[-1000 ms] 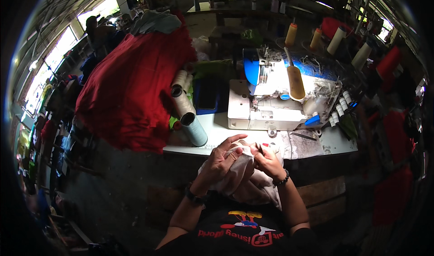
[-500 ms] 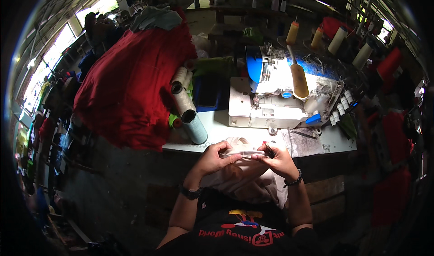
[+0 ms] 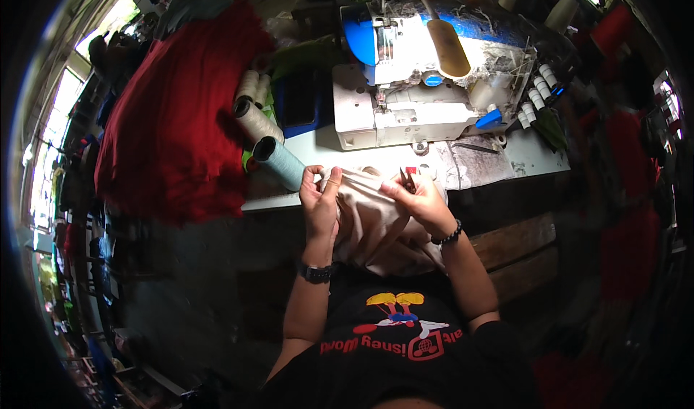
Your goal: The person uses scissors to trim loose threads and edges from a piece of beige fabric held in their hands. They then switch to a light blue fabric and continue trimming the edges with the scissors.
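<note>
Your left hand [image 3: 320,201] has its fingers pinched on the upper edge of the cloth [image 3: 369,221], thumb on top. Your right hand [image 3: 423,199] has its fingers closed around small snips [image 3: 407,181], tips pointing up just above the cloth. The pale cloth hangs off the front edge of the tabletop [image 3: 520,160] into your lap, just short of the sewing machine [image 3: 426,84]. Nothing is under the needle, so I'd judge trimming is in hand and stitching isn't. Both forearms rise from below, wrists bent inward over the cloth. Thread cones [image 3: 278,160] lie left, beside red fabric [image 3: 170,127].
</note>
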{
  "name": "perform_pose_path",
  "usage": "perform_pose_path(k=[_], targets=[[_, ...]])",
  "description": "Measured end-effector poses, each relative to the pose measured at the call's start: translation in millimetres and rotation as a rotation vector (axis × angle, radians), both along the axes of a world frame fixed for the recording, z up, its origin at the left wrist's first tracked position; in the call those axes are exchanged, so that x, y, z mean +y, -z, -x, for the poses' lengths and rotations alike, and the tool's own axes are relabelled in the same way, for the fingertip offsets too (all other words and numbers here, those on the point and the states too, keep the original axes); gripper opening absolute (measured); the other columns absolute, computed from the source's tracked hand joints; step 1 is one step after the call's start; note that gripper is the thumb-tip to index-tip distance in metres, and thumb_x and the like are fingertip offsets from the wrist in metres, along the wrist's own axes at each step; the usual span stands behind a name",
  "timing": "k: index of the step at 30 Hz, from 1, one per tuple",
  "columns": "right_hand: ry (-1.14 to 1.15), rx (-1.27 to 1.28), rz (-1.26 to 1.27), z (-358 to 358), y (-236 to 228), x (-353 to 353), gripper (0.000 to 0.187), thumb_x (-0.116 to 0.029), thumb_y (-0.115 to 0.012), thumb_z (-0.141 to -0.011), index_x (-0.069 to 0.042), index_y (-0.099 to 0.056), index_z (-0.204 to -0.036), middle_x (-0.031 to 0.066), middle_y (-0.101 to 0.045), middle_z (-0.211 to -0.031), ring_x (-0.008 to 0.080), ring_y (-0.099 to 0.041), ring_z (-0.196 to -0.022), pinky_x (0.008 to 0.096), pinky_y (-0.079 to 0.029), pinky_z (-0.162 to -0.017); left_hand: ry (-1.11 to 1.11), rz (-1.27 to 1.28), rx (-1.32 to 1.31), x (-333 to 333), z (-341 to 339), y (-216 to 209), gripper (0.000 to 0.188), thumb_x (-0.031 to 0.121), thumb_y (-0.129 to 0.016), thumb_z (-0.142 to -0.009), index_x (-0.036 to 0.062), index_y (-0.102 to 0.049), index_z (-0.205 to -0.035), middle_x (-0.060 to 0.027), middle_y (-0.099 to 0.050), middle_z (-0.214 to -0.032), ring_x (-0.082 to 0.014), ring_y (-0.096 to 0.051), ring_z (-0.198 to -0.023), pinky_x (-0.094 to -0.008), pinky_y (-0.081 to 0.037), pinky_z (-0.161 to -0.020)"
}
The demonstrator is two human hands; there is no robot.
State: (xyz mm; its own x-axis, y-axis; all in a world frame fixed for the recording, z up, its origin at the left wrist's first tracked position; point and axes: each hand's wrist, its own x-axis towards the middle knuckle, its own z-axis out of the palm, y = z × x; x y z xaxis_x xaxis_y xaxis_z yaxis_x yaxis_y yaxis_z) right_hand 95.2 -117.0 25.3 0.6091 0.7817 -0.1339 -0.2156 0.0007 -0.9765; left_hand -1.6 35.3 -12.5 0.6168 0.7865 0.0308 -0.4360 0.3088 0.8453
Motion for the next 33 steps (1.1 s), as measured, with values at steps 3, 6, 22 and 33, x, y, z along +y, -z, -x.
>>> perform_pose_path(k=[3, 6, 22, 33], targets=[[0.091, -0.156, -0.009, -23, 36, 5, 0.017, -0.019, -0.066, -0.087, -0.009, -0.061, -0.074, -0.0109, -0.045, -0.058, -0.0016, -0.036, -0.051, 0.0191, -0.025, -0.044, 0.089, 0.145, 0.019, -18, -3, -2, 0.013, 0.003, -0.061, -0.088, 0.0073, -0.05, -0.094, -0.0005, -0.057, -0.084, -0.0057, -0.053, -0.077, -0.0182, -0.043, -0.071], [0.151, -0.141, 0.2, -26, 31, 8, 0.019, -0.02, -0.067, -0.085, -0.003, -0.061, -0.079, -0.0023, -0.053, -0.065, 0.0041, -0.042, -0.055, 0.0236, -0.035, -0.048, 0.101, 0.108, 0.027, -21, -6, 3, 0.011, 0.004, -0.061, -0.088, 0.0069, -0.053, -0.095, 0.0001, -0.056, -0.09, -0.0061, -0.053, -0.082, -0.019, -0.042, -0.076], [0.368, -1.049, 0.111, 26, -4, 18, 0.036, -0.011, -0.067, -0.08, 0.001, -0.059, -0.114, 0.0193, -0.063, -0.101, 0.03, -0.065, -0.083, 0.0338, -0.052, -0.072, 0.174, -0.165, 0.158, -24, 3, -38, 0.048, 0.015, -0.038, -0.093, -0.0014, -0.035, -0.138, -0.0128, -0.039, -0.14, -0.0167, -0.037, -0.124, -0.0288, -0.023, -0.107], [0.379, -1.101, 0.069, 24, -3, 18, 0.038, -0.01, -0.069, -0.078, 0.0, -0.059, -0.114, 0.0182, -0.064, -0.099, 0.0291, -0.065, -0.079, 0.0331, -0.052, -0.07, 0.193, -0.265, 0.142, -22, 3, -37, 0.047, 0.008, -0.037, -0.093, -0.0051, -0.035, -0.137, -0.0129, -0.037, -0.143, -0.0182, -0.033, -0.131, -0.0296, -0.02, -0.11]])
